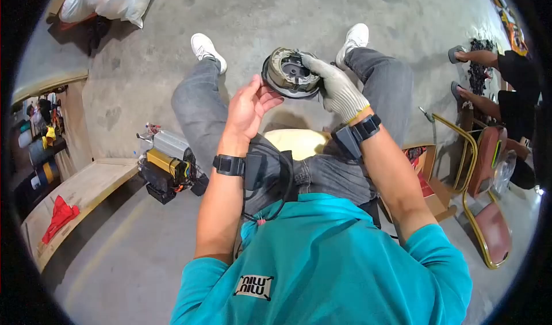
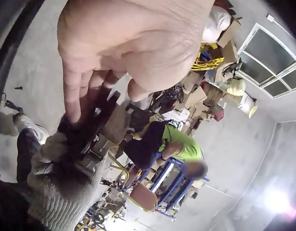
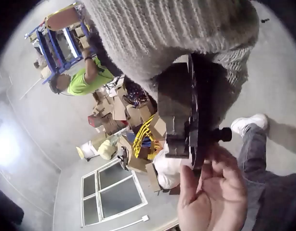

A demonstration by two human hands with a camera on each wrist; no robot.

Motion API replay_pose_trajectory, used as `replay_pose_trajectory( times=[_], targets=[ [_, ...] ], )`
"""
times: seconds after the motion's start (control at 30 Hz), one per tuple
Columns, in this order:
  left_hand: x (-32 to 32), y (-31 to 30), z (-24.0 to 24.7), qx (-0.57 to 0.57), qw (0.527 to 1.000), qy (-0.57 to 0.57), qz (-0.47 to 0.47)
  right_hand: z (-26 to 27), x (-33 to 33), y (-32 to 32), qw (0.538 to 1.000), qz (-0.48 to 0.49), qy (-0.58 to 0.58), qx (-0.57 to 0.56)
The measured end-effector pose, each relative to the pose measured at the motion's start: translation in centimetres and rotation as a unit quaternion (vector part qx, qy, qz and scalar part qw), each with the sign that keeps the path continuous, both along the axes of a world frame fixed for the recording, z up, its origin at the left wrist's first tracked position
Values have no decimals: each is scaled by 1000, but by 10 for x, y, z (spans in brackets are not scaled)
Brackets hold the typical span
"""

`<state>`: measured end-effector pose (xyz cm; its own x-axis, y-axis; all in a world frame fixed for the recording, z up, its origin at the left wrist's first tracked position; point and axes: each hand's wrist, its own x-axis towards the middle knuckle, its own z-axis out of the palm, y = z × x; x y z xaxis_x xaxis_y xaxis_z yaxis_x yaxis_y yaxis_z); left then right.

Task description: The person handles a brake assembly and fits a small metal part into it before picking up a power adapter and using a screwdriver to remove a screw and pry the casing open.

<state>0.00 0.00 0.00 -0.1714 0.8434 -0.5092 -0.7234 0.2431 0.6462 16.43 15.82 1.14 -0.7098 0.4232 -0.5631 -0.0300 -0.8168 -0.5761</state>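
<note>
In front of the knees is a round drum brake assembly [image 1: 293,69], with curved brake shoes standing on a dark backing plate. My right hand [image 1: 336,92], in a knitted grey-white glove, grips its right side, thumb over the top. The bare left hand [image 1: 247,106] is at the plate's left edge, fingers fairly straight beneath the rim and thumb raised apart. Seen edge-on in the right wrist view, the brake assembly [image 3: 177,108] has a dark stub sticking out of its plate side. The gloved fingers behind the plate are partly hidden.
A battery-like unit with wiring [image 1: 167,161] is on the floor left of my leg. A wooden bench [image 1: 98,184] bears a red cloth [image 1: 60,218]. To the right are an open carton [image 1: 440,201] and a gold-framed chair [image 1: 471,210]. Another person [image 3: 85,79] is farther off.
</note>
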Motion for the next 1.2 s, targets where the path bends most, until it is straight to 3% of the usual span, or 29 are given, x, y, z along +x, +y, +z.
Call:
replay_pose_trajectory(
  times=[0.07, 0.23, 0.33, 0.7, 0.87, 1.0, 1.2],
  targets=[
    [8, 7, 5, -47, 998, 43, 7, 3, 1, -1, 998, -49, -25, -35],
    [13, -5, 13, -62, 998, -30, -3, 19, 12, -14, 999, -38, -12, 11],
    [15, -7, 11, -3, 996, -82, -40, 26, 18, -17, 999, -37, -20, 32],
    [26, -11, 6, 66, 987, -144, 13, 22, 20, -25, 998, -45, 17, 48],
    [28, -13, 10, -2, 999, -49, 14, 6, 18, -24, 999, -33, 10, 19],
    [31, -11, 15, -19, 997, -66, 27, -1, 21, -23, 999, -29, -1, 29],
    [30, -7, 15, -131, 988, 78, 36, -6, 21, -20, 991, -34, -50, 117]
  ],
)
